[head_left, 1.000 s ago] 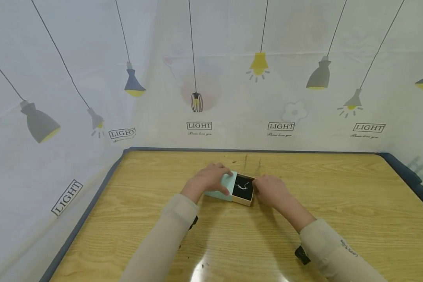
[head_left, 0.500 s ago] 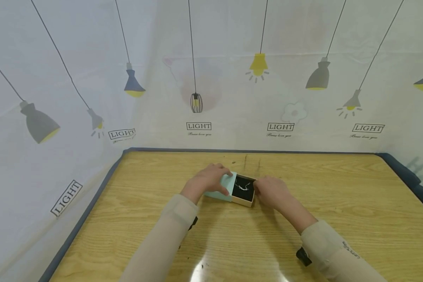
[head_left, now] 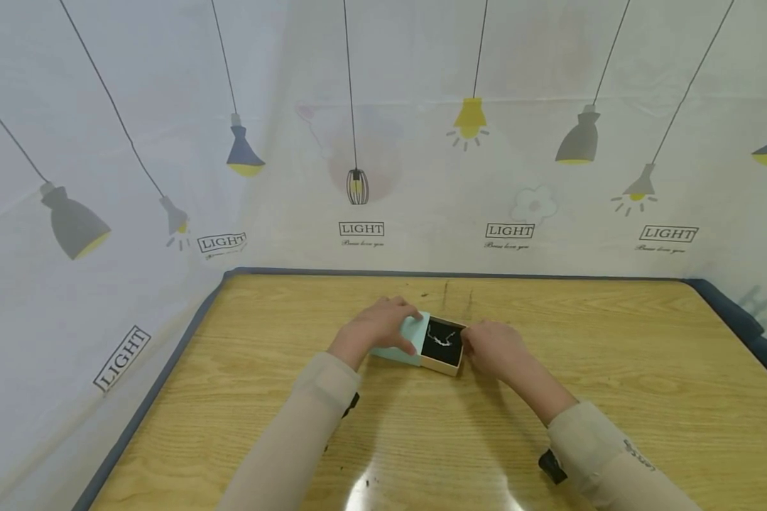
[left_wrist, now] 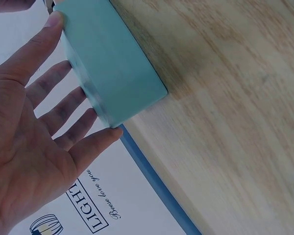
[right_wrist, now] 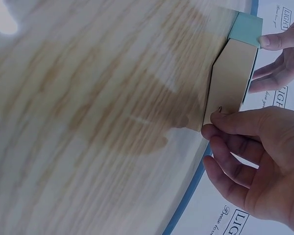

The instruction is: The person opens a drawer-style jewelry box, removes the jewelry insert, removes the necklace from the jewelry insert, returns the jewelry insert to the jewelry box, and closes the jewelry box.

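Observation:
A small mint-green box sleeve (head_left: 415,331) lies on the table, with a beige drawer (head_left: 441,365) projecting from its right end. On the drawer's black lining rests a silvery chain-like piece of jewellery (head_left: 446,342). My left hand (head_left: 376,328) holds the sleeve across its width, thumb on the near side and fingers on the far side. At the drawer's outer end, my right hand (head_left: 495,348) pinches between thumb and forefinger; a tiny dark pull loop (right_wrist: 219,109) shows at the thumb tip in the right wrist view. The other right fingers are curled beneath.
The wooden table (head_left: 262,426) has a dark blue edge (head_left: 332,270) along its back and sides. Behind it hangs a white curtain (head_left: 422,163) printed with lamps. Black wrist straps (head_left: 552,466) sit below the sleeves' cuffs.
My right hand has shifted slightly to the right and the drawer stands a little further out of the sleeve. My left hand and the mint sleeve have stayed in place.

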Action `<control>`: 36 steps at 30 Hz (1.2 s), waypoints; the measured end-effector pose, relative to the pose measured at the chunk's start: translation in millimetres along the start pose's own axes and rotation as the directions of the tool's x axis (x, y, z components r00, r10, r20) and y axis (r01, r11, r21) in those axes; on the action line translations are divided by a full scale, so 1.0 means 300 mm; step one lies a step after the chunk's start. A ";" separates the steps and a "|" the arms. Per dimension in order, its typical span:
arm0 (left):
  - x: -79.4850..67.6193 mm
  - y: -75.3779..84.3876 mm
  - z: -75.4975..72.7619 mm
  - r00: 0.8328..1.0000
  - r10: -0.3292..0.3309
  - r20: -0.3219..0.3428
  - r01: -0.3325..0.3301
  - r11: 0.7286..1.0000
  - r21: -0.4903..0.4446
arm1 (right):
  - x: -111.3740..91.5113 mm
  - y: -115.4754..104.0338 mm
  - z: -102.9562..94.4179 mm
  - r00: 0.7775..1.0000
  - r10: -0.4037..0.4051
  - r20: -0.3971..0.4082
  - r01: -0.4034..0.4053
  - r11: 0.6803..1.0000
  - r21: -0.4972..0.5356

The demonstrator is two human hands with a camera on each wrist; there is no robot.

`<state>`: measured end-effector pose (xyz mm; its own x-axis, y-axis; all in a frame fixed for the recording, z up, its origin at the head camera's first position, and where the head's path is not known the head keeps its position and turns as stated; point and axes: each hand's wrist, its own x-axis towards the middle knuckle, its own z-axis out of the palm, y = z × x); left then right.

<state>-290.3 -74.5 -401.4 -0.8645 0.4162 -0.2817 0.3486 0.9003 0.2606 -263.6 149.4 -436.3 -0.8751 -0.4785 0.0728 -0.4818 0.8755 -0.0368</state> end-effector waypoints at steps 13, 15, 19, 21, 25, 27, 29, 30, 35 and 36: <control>0.001 -0.010 0.004 1.000 0.003 -0.017 -0.003 1.000 0.000 | -0.018 0.024 -0.012 1.000 0.008 0.021 -0.008 1.000 -0.005; 0.002 -0.010 0.006 1.000 0.008 -0.020 -0.008 1.000 -0.003 | -0.023 0.025 -0.014 1.000 0.010 0.024 -0.009 1.000 -0.005; 0.005 -0.007 0.009 1.000 0.012 -0.023 -0.012 1.000 -0.010 | -0.034 0.028 -0.019 1.000 0.010 0.021 -0.010 1.000 -0.002; 0.006 -0.003 0.009 1.000 0.012 -0.023 -0.012 1.000 -0.012 | -0.039 0.031 -0.018 1.000 0.010 0.016 -0.010 1.000 0.002; 0.007 -0.004 0.010 1.000 0.013 -0.022 -0.014 1.000 -0.017 | -0.045 0.031 -0.017 1.000 0.006 0.004 -0.006 1.000 0.008; 0.006 -0.003 0.010 1.000 0.015 -0.022 -0.015 1.000 -0.019 | -0.047 0.030 -0.017 1.000 0.003 -0.009 -0.003 1.000 0.006; 0.006 -0.003 0.010 1.000 0.015 -0.022 -0.015 1.000 -0.020 | -0.050 0.028 -0.019 1.000 -0.001 -0.016 0.002 1.000 0.006; 0.006 -0.002 0.010 1.000 0.013 -0.021 -0.014 1.000 -0.018 | -0.051 0.027 -0.020 1.000 -0.005 -0.021 0.005 1.000 0.006; 0.004 -0.001 0.008 1.000 0.010 -0.017 -0.010 1.000 -0.011 | -0.049 0.029 -0.017 1.000 0.005 -0.016 -0.004 1.000 0.013; 0.003 0.000 0.008 1.000 0.009 -0.017 -0.010 1.000 -0.009 | -0.048 0.031 -0.015 1.000 0.005 -0.016 -0.005 1.000 0.013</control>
<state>-290.3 -74.0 -403.8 -0.8674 0.4224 -0.2632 0.3534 0.8951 0.2719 -255.2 164.7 -433.1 -0.8769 -0.4726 0.0881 -0.4777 0.8771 -0.0501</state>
